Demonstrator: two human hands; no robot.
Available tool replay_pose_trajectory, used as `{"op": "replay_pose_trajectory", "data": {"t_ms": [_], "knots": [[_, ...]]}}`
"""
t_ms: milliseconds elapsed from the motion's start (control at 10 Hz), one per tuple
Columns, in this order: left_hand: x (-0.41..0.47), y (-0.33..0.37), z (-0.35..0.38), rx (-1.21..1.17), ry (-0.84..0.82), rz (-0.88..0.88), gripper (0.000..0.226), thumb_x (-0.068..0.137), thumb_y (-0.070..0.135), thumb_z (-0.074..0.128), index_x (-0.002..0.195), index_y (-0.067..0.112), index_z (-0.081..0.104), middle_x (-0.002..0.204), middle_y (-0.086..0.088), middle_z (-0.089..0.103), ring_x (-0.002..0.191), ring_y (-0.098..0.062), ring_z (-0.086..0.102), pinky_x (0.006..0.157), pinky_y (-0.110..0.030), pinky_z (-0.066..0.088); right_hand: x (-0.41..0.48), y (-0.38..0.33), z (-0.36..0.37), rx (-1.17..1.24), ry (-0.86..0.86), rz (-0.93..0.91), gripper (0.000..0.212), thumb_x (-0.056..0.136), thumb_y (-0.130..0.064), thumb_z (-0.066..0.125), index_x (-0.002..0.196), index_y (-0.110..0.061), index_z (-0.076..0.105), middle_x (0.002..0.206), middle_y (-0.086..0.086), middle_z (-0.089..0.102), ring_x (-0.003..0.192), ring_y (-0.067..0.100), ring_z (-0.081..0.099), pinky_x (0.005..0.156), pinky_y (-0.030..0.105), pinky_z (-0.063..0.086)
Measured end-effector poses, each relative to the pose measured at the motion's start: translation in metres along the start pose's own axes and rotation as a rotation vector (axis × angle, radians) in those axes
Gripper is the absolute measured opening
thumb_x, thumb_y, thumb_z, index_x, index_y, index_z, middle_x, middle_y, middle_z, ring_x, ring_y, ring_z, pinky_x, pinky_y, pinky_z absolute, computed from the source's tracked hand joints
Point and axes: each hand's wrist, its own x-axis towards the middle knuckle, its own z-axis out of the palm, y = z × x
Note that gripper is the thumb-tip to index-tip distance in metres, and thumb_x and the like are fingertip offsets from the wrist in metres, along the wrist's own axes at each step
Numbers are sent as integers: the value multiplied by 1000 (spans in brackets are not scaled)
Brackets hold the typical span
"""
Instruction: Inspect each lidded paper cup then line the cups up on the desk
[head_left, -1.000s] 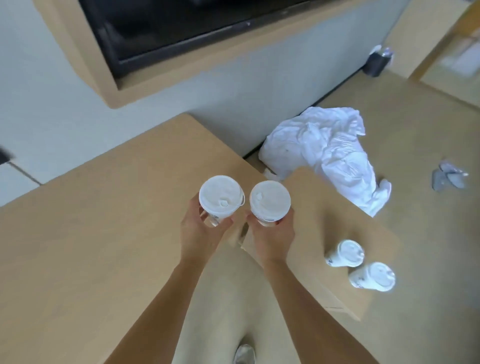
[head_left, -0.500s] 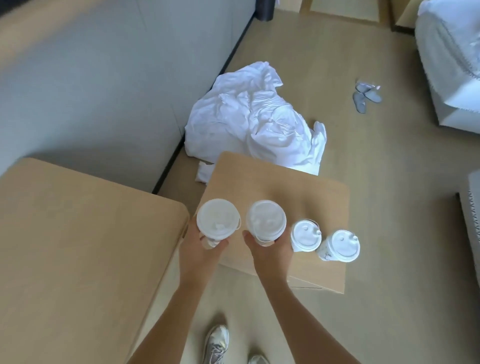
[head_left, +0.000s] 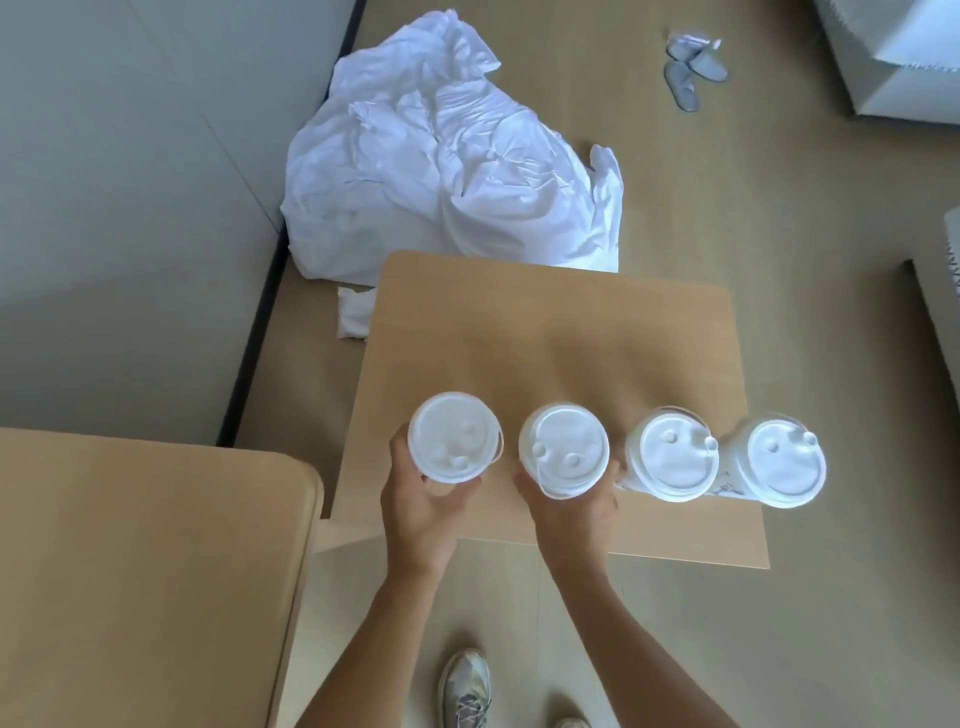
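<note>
Several white lidded paper cups form a row over the small wooden desk (head_left: 550, 332). My left hand (head_left: 423, 506) grips the leftmost cup (head_left: 451, 436) from below. Beside it, my right hand (head_left: 569, 512) grips the second cup (head_left: 563, 451). Both held cups are upright, and I cannot tell whether they touch the desk. To the right, a third cup (head_left: 672, 457) and a fourth cup (head_left: 785, 462) stand on the desk near its front edge, untouched.
A larger wooden table (head_left: 140, 577) fills the lower left. A crumpled white sheet (head_left: 447, 166) lies on the floor behind the desk, by the wall. Grey slippers (head_left: 691, 67) lie far back, white furniture stands at the right, and my shoes (head_left: 465, 688) show below.
The view swung right and down from the larger table to the small desk. Both hands carried their cups over it, level with the two standing cups.
</note>
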Motion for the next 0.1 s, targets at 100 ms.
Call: {"op": "replay_pose_trajectory", "data": {"t_ms": [100], "knots": [[0,-10,5,5,-3,-2,76,71,18,93,133,34,52,124,17,68,117,-8,66,102,-36,55,-3,6,2,55,-27,33,86,66,-21,98,136,-13,50,112,-6,61,108,23,63,90,30,42]]}}
